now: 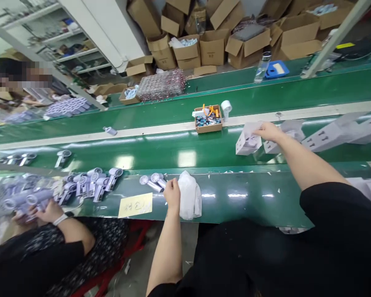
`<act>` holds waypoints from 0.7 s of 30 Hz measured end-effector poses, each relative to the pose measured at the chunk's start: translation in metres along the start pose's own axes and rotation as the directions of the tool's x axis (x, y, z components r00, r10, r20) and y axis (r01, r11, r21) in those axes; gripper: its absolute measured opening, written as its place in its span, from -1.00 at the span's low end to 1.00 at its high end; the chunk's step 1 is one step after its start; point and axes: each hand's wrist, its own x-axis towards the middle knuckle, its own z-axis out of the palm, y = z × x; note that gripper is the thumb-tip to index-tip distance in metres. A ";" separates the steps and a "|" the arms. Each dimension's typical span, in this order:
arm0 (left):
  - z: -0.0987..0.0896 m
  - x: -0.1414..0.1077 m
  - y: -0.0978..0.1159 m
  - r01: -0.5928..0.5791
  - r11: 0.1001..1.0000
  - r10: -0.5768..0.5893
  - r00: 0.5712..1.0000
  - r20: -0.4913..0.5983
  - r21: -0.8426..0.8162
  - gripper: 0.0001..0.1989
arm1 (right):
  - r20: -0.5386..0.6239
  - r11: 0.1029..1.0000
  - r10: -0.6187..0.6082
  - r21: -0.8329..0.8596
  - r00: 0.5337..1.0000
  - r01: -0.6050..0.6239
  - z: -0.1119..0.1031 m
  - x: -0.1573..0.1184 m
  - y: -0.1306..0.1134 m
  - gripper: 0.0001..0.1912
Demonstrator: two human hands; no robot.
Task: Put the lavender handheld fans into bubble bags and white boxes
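My right hand (268, 131) is closed at the upper edge of a small white box (245, 142), which stands open on the green belt with whitish material showing at its top. My left hand (172, 194) has its fingers curled shut near the table's edge; whatever may be in them is hidden. Just left of it lie two lilac handheld fans (153, 183), their handles reaching toward my fingers. A stack of white bags (189, 196) lies right beside that hand. More white boxes (324, 134) stand in a row along the belt to the right.
At the left, a co-worker's hands (46, 211) hold lilac fans beside a pile of fans (94, 181). A yellow paper note (135, 205) lies on the table. Across the belt are a small carton of parts (208, 127) and a white fan (226, 107). Cardboard boxes (212, 49) line the back.
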 end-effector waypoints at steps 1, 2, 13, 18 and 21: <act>-0.003 0.013 -0.017 0.137 0.989 -0.136 0.990 -0.026 0.059 -0.64 | 0.020 1.000 0.023 0.020 1.000 -0.024 0.002 0.010 0.005 -0.91; -0.006 0.024 -0.031 0.226 0.969 -0.223 0.974 -0.035 0.105 -0.64 | 0.045 0.996 0.068 0.056 0.997 -0.071 0.004 0.016 0.009 -0.88; 0.018 0.023 -0.051 0.391 0.911 -0.373 0.917 0.143 -0.132 -0.45 | 0.134 0.770 0.350 0.523 0.927 -0.366 0.108 -0.137 -0.105 -0.70; 0.032 -0.051 -0.045 0.339 0.769 0.024 0.832 0.554 -0.542 -0.38 | 0.771 0.033 0.192 0.614 0.608 -0.789 0.233 -0.169 -0.160 -0.71; 0.026 -0.069 -0.082 -0.148 0.870 0.404 0.760 0.508 -0.470 -0.50 | 0.713 -0.068 0.268 0.684 0.647 -0.726 0.252 -0.169 -0.163 -0.84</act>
